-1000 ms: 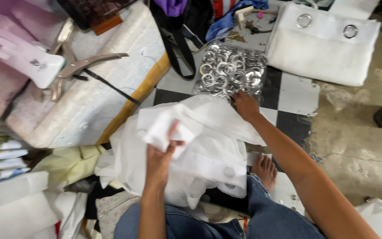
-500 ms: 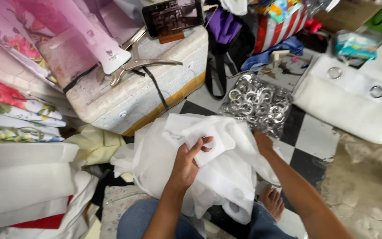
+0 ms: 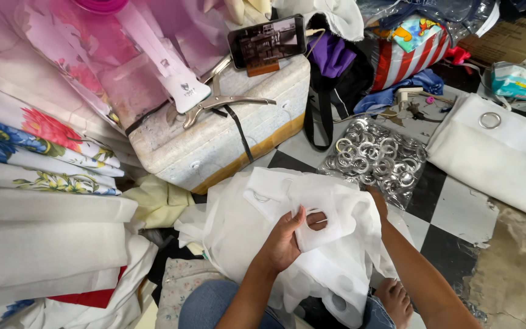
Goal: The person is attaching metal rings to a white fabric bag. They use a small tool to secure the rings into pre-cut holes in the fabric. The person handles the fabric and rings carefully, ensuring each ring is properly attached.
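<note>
L hand is clamped on the white curtain fabric at frame centre, thumb by a round hole in the cloth. R hand sits at 3 o'clock of it, mostly hidden behind the fabric; can't tell its grip. Bag of metal eyelet rings lies on the checkered floor just beyond, approx 1 o'clock. Pliers rest on the foam box at 11 o'clock.
</note>
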